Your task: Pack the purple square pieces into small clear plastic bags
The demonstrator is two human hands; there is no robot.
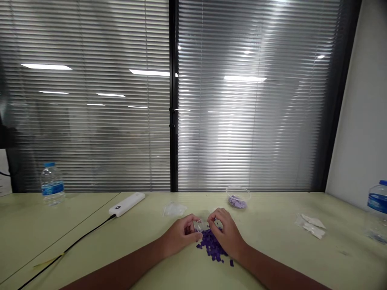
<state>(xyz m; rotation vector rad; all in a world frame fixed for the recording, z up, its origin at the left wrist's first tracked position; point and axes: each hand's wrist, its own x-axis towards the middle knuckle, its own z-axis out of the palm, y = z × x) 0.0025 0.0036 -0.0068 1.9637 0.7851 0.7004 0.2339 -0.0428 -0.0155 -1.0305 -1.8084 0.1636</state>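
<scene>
My left hand and my right hand meet over a pile of small purple pieces on the pale green table. Both hands pinch a small clear plastic bag between their fingertips, just above the pile. A few purple pieces lie loose at the near side of the pile. Whether anything is inside the bag I cannot tell.
A clear bowl with lilac pieces stands behind my hands. An empty clear bag lies left of it, more small bags at right. A white power bank with a black cable lies at left. Water bottles stand at both ends.
</scene>
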